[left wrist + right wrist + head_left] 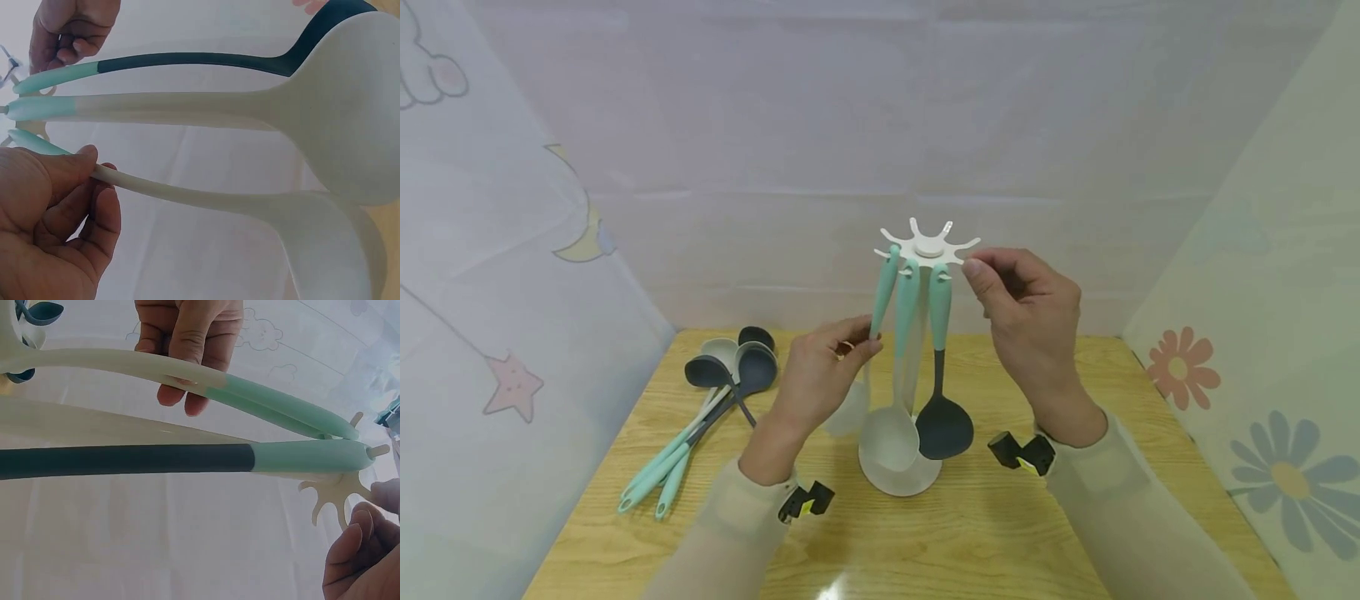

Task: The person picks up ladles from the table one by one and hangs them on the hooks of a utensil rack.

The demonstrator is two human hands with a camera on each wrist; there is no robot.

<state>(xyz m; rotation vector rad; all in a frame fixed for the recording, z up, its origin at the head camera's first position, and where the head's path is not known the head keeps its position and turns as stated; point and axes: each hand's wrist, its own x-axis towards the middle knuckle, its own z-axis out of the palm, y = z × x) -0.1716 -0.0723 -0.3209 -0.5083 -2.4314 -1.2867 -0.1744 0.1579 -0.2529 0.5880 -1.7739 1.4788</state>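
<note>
The left grip (827, 367) pinches a pale ladle (275, 206) below its green handle (885, 287), whose top sits at the rack's (928, 247) hooks; the right grip (1033, 308) pinches a rack arm. The ladle looks light, smooth, fairly stiff; mid-handle seems steadiest.

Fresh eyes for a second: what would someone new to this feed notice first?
The white rack with its spoked top stands at the centre, three mint-handled utensils handle-up along its near side. The left hand pinches the leftmost one, and the right hand pinches the rack's top. At the left of the table, dark and pale utensils lie in a crossed pile.
</note>
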